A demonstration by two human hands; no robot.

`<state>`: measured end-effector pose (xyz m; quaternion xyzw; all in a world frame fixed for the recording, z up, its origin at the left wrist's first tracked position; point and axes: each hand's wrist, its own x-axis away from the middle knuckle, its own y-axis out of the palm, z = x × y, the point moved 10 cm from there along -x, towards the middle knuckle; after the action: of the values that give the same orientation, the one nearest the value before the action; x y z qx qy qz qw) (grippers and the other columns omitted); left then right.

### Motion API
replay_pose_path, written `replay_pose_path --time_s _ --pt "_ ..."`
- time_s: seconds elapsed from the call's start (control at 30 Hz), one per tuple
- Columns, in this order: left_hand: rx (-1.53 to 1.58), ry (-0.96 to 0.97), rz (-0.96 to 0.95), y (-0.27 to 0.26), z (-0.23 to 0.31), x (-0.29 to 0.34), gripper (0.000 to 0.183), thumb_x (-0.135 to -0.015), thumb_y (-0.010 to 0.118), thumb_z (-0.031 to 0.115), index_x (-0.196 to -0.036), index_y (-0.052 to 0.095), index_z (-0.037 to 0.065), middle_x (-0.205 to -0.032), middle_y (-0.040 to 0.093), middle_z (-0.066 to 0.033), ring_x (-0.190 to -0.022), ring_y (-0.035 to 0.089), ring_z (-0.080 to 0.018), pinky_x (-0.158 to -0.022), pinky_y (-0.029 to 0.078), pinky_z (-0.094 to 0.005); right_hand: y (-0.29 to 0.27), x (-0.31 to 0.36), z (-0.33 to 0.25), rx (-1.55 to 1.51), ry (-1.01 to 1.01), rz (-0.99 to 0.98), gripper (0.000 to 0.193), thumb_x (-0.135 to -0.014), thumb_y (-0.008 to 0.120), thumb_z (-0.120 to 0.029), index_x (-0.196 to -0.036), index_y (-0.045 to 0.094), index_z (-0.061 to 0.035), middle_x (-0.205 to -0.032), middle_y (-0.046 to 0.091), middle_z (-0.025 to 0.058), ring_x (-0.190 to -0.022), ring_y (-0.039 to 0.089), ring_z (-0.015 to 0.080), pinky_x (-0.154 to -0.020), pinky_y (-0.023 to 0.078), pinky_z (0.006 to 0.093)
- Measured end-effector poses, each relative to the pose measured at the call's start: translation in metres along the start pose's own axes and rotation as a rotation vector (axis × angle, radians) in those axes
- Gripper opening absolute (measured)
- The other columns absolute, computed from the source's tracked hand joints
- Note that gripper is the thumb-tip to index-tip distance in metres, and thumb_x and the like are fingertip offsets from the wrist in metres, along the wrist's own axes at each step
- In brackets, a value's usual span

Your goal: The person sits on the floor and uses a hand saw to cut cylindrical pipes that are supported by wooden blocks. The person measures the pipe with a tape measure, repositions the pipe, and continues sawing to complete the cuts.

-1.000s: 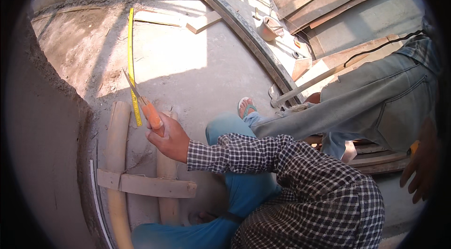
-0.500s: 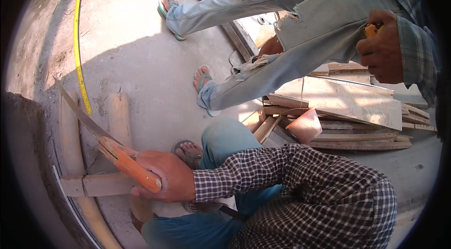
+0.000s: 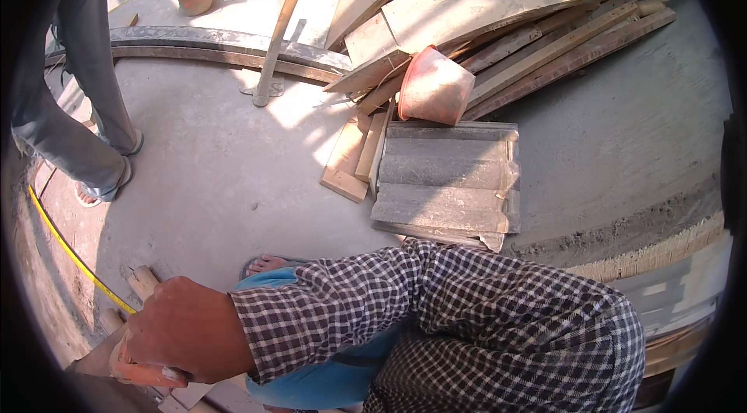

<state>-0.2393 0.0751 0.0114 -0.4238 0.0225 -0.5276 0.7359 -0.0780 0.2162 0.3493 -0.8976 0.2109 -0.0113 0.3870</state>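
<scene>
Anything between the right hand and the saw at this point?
Nothing visible: the right hand is wrapped directly around the orange handle of the saw, at the lower left of the view.

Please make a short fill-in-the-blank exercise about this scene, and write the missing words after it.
1. The right hand grips a saw whose handle is coloured ______.
2. The measuring tape on the ground is coloured ______.
3. A co-worker stands near the picture's ______ edge.

Missing words: orange; yellow; left.
</scene>
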Motion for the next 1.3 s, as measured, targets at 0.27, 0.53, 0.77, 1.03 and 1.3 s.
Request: replay_pose_path --time_s 0.27,0.53,0.77,1.03,1.3 --pt "-0.075 -0.142 0.064 0.016 -0.025 -0.037 0.055 -0.095 0.053 0.044 -0.135 0.053 0.006 -0.131 0.06 -0.0194 -0.117 0.06 -0.0338 -0.102 0.044 -0.0497 0.017 0.165 0.275 0.415 0.093 0.381 0.025 -0.079 0.075 -0.02 -0.102 0.067 -0.0174 -0.101 0.069 0.0017 -0.103 0.064 0.0215 -0.1 0.045 0.0429" --pt "-0.032 -0.211 0.098 0.015 -0.057 -0.042 0.055 -0.093 0.054 0.044 -0.134 0.054 0.006 -0.13 0.061 -0.02 -0.115 0.061 -0.0344 -0.101 0.045 -0.0494 0.095 0.269 0.401 0.706 0.426 -0.11 0.044 -0.083 0.07 -0.017 -0.125 0.059 -0.0138 -0.128 0.057 0.0036 -0.127 0.05 0.0226 -0.109 0.038 0.041" --pt "0.018 -0.31 0.18 0.019 -0.092 0.008 0.055 -0.093 0.056 0.043 -0.133 0.054 0.006 -0.128 0.062 -0.0205 -0.113 0.062 -0.0348 -0.1 0.046 -0.0491 -0.051 0.353 0.43 1.047 0.984 -0.556 0.057 -0.086 0.07 -0.027 -0.137 0.052 -0.0087 -0.141 0.045 0.0126 -0.133 0.04 0.0289 -0.104 0.035 0.0467" --pt "0.121 -0.4 0.233 0.063 -0.117 0.079 0.055 -0.091 0.058 0.043 -0.133 0.054 0.007 -0.126 0.063 -0.021 -0.112 0.063 -0.0354 -0.098 0.048 -0.0487 -0.072 0.421 0.463 1.153 0.388 -0.88 0.016 -0.091 0.061 -0.023 -0.098 0.066 -0.0102 -0.101 0.065 0.0063 -0.098 0.061 0.0264 -0.085 0.046 0.0442" --pt "0.272 -0.523 0.325 0.112 -0.14 0.154 0.055 -0.09 0.059 0.042 -0.132 0.054 0.007 -0.124 0.064 -0.0216 -0.11 0.064 -0.0359 -0.097 0.049 -0.0484 -0.241 0.315 0.381 1.232 0.114 -0.61 0.02 -0.092 0.059 -0.022 -0.102 0.054 -0.006 -0.1 0.057 0.0108 -0.096 0.062 0.0263 -0.083 0.054 0.0373"
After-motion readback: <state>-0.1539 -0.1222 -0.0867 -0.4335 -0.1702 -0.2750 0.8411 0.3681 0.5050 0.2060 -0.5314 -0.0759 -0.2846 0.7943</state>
